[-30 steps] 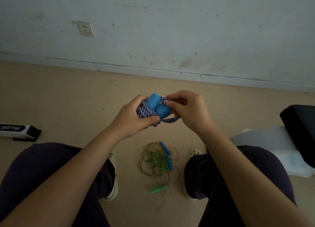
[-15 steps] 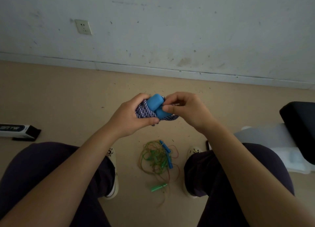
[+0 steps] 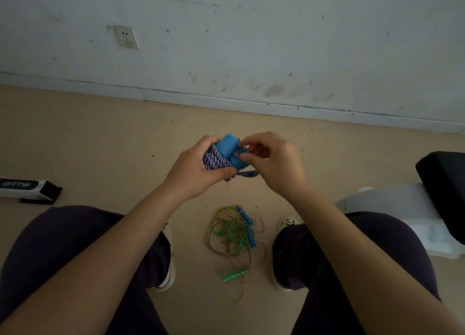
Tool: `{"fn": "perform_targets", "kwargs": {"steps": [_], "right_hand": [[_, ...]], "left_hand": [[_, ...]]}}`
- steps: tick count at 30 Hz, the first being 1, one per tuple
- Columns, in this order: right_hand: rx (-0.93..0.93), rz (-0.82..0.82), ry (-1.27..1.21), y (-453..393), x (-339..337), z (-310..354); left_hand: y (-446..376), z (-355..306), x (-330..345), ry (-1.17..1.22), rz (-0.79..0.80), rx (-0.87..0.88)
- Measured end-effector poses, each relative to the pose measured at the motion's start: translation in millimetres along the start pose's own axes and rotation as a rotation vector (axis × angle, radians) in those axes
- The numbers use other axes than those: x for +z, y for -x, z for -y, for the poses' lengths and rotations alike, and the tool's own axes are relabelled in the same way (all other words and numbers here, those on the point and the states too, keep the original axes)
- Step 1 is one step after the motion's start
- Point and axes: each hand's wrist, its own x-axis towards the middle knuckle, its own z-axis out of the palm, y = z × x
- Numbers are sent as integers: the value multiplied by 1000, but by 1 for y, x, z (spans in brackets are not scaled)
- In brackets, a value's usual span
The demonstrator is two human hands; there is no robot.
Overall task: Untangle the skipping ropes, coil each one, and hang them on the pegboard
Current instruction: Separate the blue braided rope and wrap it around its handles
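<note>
A: Purple-and-white braid, thick and soft-looking, wound into a tight bundle, the braided rope [image 3: 214,159], with two rounded blue handles [image 3: 227,147] sitting on top.

B: Who holds it?

A: The left hand [image 3: 195,169] is wrapped around the bundle. The right hand [image 3: 273,161] pinches a loose end beside the lower handle.

B: So, coiling?

A: I judge it is the finishing tuck. Next, that end needs threading snugly so the coil stays together.

B: And the rest?

A: A thin, wiry tangle of ropes [image 3: 234,231], green and orange, lies on the floor [image 3: 100,138] between the shoes, unsorted. No pegboard is in view.
</note>
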Motion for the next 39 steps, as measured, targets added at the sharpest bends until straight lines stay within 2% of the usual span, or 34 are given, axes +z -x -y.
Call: {"fn": "perform_targets", "kwargs": {"steps": [8,11,18,22,28,34,39], "right_hand": [[-73,-71,53,4,9,3],[9,-78,-2,0,2,0],[271,56,-300,-3,-7,-4],[320,55,-222,-2,-6,-6],[181,-20,-75,6,11,-1],[250,-33,-230,4,10,-3],[393,215,-696,-1,1,-11]], "left_hand": [[-1,-2,-3,30,97,-28],[1,-4,-5,51,127,-23],[1,-7,-10,2,126,18],[1,-6,-7,-56,112,46],[-1,3,-1,-81,53,18],[-1,-1,-5,-35,101,39],[1,-10,-12,3,165,83]]}}
